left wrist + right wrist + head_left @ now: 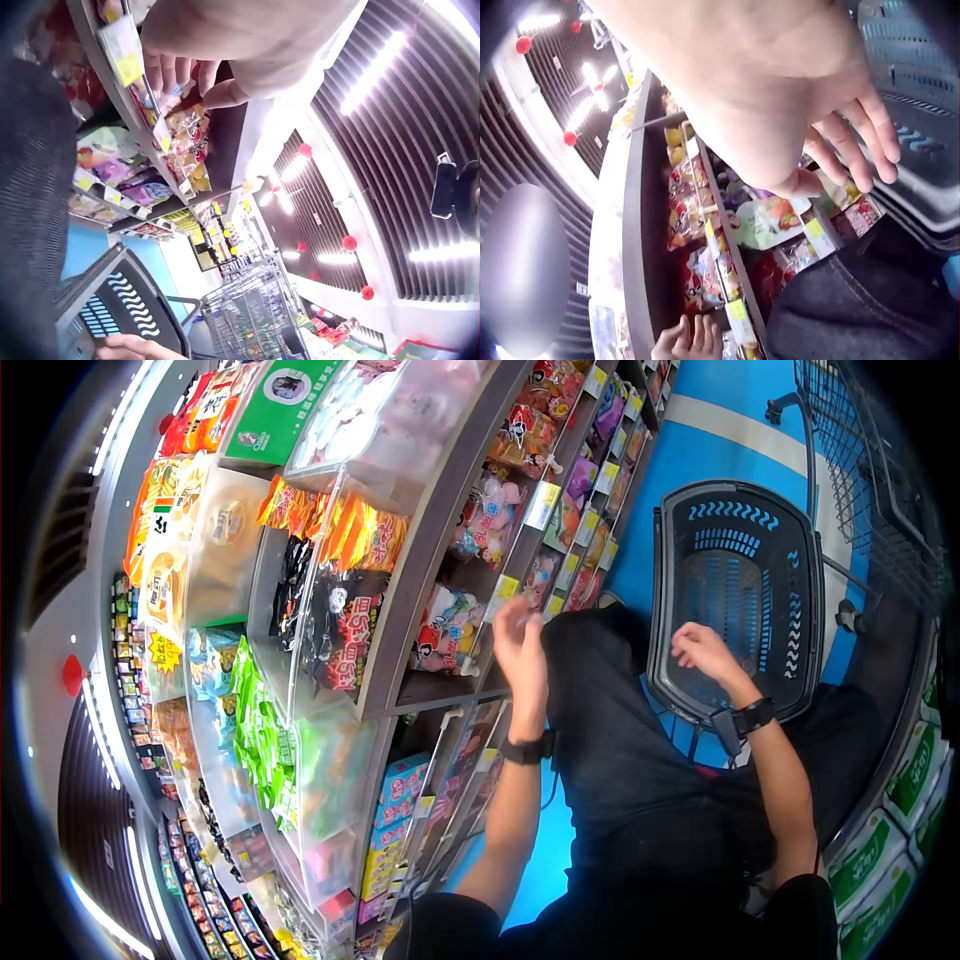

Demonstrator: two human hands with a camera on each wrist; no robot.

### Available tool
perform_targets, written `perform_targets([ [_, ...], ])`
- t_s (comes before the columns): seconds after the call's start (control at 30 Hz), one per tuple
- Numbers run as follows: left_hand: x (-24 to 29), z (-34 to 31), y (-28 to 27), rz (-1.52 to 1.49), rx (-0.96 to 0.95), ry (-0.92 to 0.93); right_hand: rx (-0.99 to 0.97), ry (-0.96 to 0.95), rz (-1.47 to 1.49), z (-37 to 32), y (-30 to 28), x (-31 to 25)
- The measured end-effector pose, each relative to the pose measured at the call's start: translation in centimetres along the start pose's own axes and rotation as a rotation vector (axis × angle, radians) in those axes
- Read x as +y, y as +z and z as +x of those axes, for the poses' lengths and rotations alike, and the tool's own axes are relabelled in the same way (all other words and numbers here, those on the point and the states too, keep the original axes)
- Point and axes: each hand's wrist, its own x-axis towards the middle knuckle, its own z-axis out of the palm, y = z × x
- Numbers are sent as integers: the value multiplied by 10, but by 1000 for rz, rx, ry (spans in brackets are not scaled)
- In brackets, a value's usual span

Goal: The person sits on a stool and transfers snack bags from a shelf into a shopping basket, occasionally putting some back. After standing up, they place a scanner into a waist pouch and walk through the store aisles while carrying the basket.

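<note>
My left hand is raised at the front edge of a dark shelf, its fingers relaxed and nothing held in them. Beside it lie pink and blue bags of sweets behind a strip of yellow-and-white price tags. From the left wrist view, the left hand overlaps the shelf of packaged sweets. Over the near part of a black plastic shopping basket hangs my right hand, empty, with loosely bent fingers. The right wrist view shows the right hand's fingers spread apart beside the basket.
Clear bins of snack packets top the shelving on the left. A wire shopping cart stands beyond the basket on the blue floor. Green-and-white packs are stacked at the lower right. The person's dark-trousered legs lie between shelf and basket.
</note>
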Motion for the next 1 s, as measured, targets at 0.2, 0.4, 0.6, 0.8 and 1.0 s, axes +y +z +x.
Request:
perform_targets([
  [0.2,-15,11,-94,431,215,142,107,138,119,-15,-53,40],
  [0.4,-2,18,-82,232,233,82,129,182,118,-11,-56,43],
  [0.6,0,-20,-19,411,-297,-157,90,108,62,-3,-49,54],
  [0.8,-2,-62,27,1289,-755,165,103,113,-15,-5,-62,48],
  [1.0,13,-52,50,410,-875,-273,-16,149,-120,-18,-60,30],
])
